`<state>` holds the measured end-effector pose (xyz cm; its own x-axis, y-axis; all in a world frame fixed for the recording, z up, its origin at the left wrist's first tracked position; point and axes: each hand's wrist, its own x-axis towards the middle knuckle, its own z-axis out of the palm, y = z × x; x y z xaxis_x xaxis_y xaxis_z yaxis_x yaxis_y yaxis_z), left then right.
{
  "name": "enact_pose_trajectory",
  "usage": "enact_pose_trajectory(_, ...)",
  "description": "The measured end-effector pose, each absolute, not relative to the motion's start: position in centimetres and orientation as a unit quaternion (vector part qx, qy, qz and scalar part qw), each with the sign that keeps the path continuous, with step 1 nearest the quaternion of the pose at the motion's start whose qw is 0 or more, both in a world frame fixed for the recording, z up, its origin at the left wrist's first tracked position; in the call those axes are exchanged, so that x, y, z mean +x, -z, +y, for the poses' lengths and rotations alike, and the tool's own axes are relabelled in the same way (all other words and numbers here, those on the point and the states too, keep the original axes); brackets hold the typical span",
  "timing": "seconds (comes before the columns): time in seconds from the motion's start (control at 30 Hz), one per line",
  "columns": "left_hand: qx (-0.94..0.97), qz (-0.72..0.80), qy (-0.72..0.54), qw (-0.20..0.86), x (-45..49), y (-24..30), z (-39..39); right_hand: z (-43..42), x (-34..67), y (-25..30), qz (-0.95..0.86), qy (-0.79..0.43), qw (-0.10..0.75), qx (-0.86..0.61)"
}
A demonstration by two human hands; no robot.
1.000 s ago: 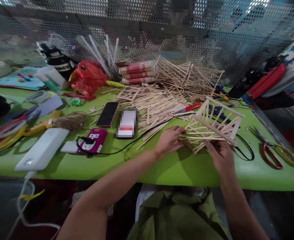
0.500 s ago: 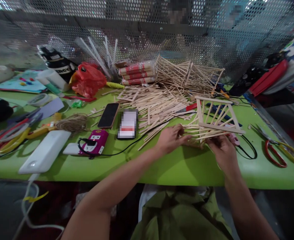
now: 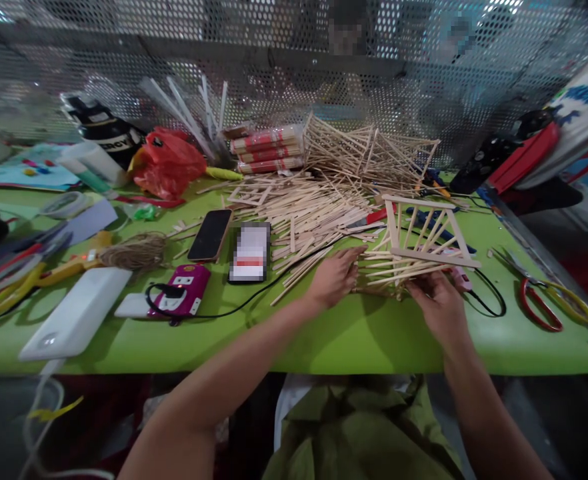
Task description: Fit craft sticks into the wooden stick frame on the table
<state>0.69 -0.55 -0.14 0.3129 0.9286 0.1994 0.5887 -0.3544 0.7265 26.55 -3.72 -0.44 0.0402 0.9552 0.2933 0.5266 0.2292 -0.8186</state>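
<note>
A small open frame of wooden sticks (image 3: 437, 255) lies on its side above the table's front part, with a square of flat sticks at its right end and thin round sticks running left from it. My left hand (image 3: 335, 276) is closed at the left end, its fingertips partly hidden behind the stick ends. Under the frame's right part my right hand (image 3: 440, 301) grips the lower sticks between thumb and fingers. Just behind the hands spreads a pile of loose wooden sticks (image 3: 319, 207).
Scissors (image 3: 537, 293) lie on the right of the green table (image 3: 284, 347). To the left are two phones (image 3: 211, 235), a purple power socket (image 3: 187, 290), a white power bank (image 3: 77, 313) and a yellow glue gun (image 3: 74, 265). A black cable (image 3: 254, 300) runs toward the frame.
My left thumb has drawn back from across the sticks toward their left ends. My right hand keeps its hold under the frame. The whole view has shifted slightly.
</note>
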Motion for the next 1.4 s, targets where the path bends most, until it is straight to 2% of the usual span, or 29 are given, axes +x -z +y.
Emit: enact_pose_trajectory(1.4, 0.764, 0.485, -0.324, 0.277, 0.46, 0.60, -0.27, -3.91, 26.54, 0.23, -0.649, -0.250, 0.419, -0.584)
